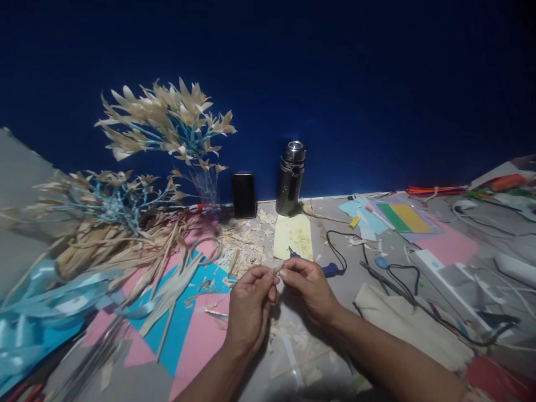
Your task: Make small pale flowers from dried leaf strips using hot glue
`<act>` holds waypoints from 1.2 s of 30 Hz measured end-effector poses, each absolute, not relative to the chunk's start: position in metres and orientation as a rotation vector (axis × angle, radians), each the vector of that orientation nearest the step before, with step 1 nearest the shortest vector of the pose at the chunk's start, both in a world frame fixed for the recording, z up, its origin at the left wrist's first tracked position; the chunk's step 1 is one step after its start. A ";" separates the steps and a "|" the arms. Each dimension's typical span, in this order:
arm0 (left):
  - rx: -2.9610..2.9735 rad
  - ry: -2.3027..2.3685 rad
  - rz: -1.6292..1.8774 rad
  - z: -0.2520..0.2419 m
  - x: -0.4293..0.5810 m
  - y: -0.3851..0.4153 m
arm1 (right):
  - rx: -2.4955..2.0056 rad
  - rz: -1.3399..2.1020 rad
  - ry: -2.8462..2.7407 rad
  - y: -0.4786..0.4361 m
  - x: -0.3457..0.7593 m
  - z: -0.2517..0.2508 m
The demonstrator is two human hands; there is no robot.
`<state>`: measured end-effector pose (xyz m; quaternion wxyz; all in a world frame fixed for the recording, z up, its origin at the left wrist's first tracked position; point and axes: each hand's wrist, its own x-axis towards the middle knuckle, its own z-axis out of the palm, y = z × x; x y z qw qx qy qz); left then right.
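Note:
Both my hands meet over the middle of the worktable. My left hand (253, 298) is closed, with its fingertips pinched on a small pale piece (277, 270) that looks like dried husk. The thumb and forefinger of my right hand (310, 287) pinch the same piece from the other side; most of it is hidden by the fingers. Just behind my right hand lies a blue-handled corded tool (330, 270), its pointed tip resting on a yellow paper (293, 234). To the left of my left hand is a thin silvery tool (216, 315), partly covered by the hand.
Husk scraps (247, 248) litter the table behind my hands. Dried-husk flowers on blue stems (167, 123) stand at back left, above blue ribbon (54, 301). A phone (243, 195) and steel flask (290, 181) stand by the wall. A power strip (448, 285) and cables lie right.

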<state>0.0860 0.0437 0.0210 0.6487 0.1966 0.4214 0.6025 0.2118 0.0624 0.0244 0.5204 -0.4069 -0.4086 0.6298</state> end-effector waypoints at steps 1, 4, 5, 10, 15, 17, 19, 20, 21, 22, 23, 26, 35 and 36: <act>0.455 0.963 1.370 0.021 0.086 0.043 | -0.973 1.521 -0.966 0.062 0.211 0.024; 0.582 1.065 1.371 0.019 0.084 0.041 | -0.907 1.636 -0.923 0.062 0.207 0.024; 0.650 1.120 1.373 0.019 0.083 0.040 | -0.882 1.670 -0.914 0.062 0.206 0.024; 0.878 1.282 1.409 0.022 0.081 0.037 | -0.927 1.628 -0.922 0.062 0.206 0.024; 0.805 1.199 1.371 0.018 0.081 0.040 | -0.970 1.608 -0.917 0.061 0.208 0.021; 0.733 1.125 1.347 0.017 0.081 0.040 | -0.981 1.614 -0.900 0.061 0.208 0.020; 0.688 1.073 1.339 0.016 0.081 0.040 | -0.986 1.629 -0.887 0.061 0.209 0.019; 0.684 1.062 1.336 0.017 0.081 0.039 | -0.987 1.632 -0.884 0.061 0.209 0.019; 0.691 1.057 1.332 0.017 0.081 0.039 | -0.986 1.632 -0.880 0.061 0.209 0.019; 0.703 1.056 1.330 0.017 0.080 0.039 | -0.982 1.631 -0.880 0.061 0.209 0.020; 0.718 1.060 1.327 0.017 0.080 0.038 | -0.980 1.626 -0.882 0.061 0.210 0.020; 0.764 1.086 1.318 0.016 0.079 0.037 | -0.975 1.608 -0.892 0.060 0.210 0.022; 0.745 0.996 1.273 0.016 0.074 0.037 | -1.026 1.549 -1.024 0.061 0.216 0.024; 0.746 0.980 1.241 0.016 0.073 0.038 | -1.031 1.555 -1.033 0.061 0.217 0.024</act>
